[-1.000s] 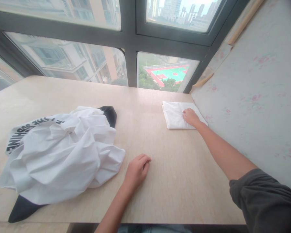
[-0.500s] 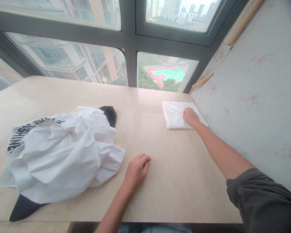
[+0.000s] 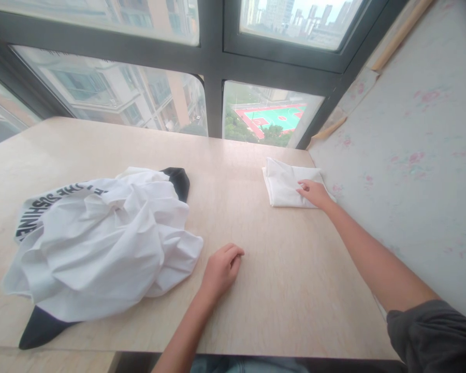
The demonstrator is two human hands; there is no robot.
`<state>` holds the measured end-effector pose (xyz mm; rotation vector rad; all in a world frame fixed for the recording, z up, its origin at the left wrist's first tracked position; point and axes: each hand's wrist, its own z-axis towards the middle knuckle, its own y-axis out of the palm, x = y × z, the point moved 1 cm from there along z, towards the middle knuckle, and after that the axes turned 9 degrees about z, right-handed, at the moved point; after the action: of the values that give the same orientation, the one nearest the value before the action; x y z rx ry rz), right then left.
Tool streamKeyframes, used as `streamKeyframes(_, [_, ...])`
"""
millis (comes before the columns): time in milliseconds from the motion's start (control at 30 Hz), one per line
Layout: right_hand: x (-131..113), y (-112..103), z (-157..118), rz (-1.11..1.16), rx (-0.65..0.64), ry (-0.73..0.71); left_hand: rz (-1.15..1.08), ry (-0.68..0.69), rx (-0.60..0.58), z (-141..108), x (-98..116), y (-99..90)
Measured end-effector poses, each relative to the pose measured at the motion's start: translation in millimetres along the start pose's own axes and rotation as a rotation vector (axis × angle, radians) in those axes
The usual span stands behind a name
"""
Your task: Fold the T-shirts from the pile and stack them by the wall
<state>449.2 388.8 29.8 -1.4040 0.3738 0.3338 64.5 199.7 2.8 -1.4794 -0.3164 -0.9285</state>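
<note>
My right hand (image 3: 314,192) is on a folded white cloth (image 3: 281,186) at the far right of the table, by the wall. Its thumb and forefinger appear to pinch the cloth's top layer, which is creased, with its far left corner raised. My left hand (image 3: 222,264) rests on the tabletop, fingers loosely curled together and holding nothing. To its left lies a crumpled white garment (image 3: 112,248) with black lettering and black parts sticking out at the far right and near left. The left hand is close to the garment's right edge but apart from it.
The pale wood-grain table (image 3: 233,321) runs up to a dark-framed window (image 3: 213,67). A wall with flowered paper (image 3: 419,171) bounds the right side, its trim peeling near the window corner. The table's front edge is close to my body.
My right hand has gone from a fist on the cloth to thumb and forefinger forward. The cloth's top layer has shifted and its far left corner has risen. My left hand stays put.
</note>
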Motion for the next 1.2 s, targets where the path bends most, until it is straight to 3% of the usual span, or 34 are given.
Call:
streamKeyframes(133, [-9.7, -19.8, -2.6, -0.002, 0.02, -0.013, 0.0, -0.011, 0.001, 0.9, -0.2, -0.4])
streamKeyframes(233, [-24.5, -54.1, -1.3, 0.0, 0.158, -0.03, 0.001, -0.005, 0.006, 0.6, -1.3, 0.6])
streamKeyframes(500, [-89.7, -188.8, 9.1, 0.019, 0.643, -0.193, -0.002, 0.013, 0.037, 0.6, -3.1, 2.5])
streamKeyframes(600, [-117.0, -240.4, 13.9, -0.008, 0.777, -0.204, -0.005, 0.021, 0.05, 0.4, -4.0, 2.9])
streamKeyframes(700, [-142.5, -274.5, 8.4, -0.008, 0.867, -0.259, -0.008, 0.03, 0.063, 0.1, -4.8, 3.5])
streamKeyframes(833, [-169.8, -274.7, -17.7, -0.026, 0.988, -0.388, -0.012, 0.039, 0.08, 0.0, -5.0, 4.0])
streamKeyframes(967, [-182.7, -250.3, -47.2, -0.242, 0.713, -0.5, -0.009, 0.049, 0.087, -0.2, -5.6, 4.3])
streamKeyframes(1000, [-183.3, -246.8, -53.6, -0.245, 0.723, -0.517, -0.007, 0.052, 0.087, -0.4, -5.8, 4.5])
streamKeyframes(1100, [-182.6, -243.1, -69.5, -0.033, 1.01, -0.486, -0.001, 0.059, 0.089, -0.9, -6.5, 4.9])
streamKeyframes(1133, [-183.3, -241.6, -73.0, 0.014, 1.007, -0.478, 0.0, 0.06, 0.09, -1.1, -6.6, 5.1])
streamKeyframes(1200, [-188.2, -238.3, -78.9, -0.023, 0.843, -0.508, 0.002, 0.059, 0.094, -1.5, -6.5, 5.3])
